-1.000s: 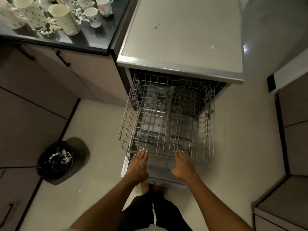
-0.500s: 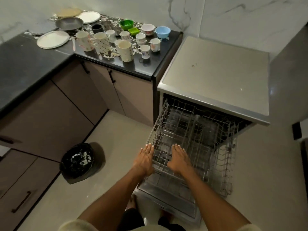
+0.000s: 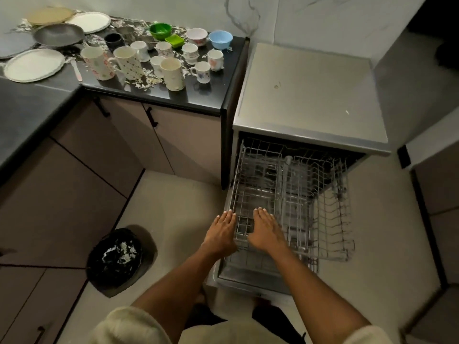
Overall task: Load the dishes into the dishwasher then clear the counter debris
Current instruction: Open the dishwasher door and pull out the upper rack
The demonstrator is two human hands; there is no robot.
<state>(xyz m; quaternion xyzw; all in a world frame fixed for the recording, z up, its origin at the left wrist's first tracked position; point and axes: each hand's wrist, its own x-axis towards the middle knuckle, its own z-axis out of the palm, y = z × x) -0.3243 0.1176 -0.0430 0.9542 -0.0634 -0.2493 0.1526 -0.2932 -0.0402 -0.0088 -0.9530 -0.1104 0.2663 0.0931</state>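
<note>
Unmoved since before, both hands, left hand and right hand, rest flat-fingered on one wire rack.

Brown cabinet doors with dark bar handles run under the black bench. A white marble-veined wall rises behind. The pale tiled floor stretches to another cabinet at far right.

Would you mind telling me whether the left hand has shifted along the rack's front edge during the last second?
Yes. The left hand has slid leftward along the upper rack, from inside the front edge to its left corner.
</note>
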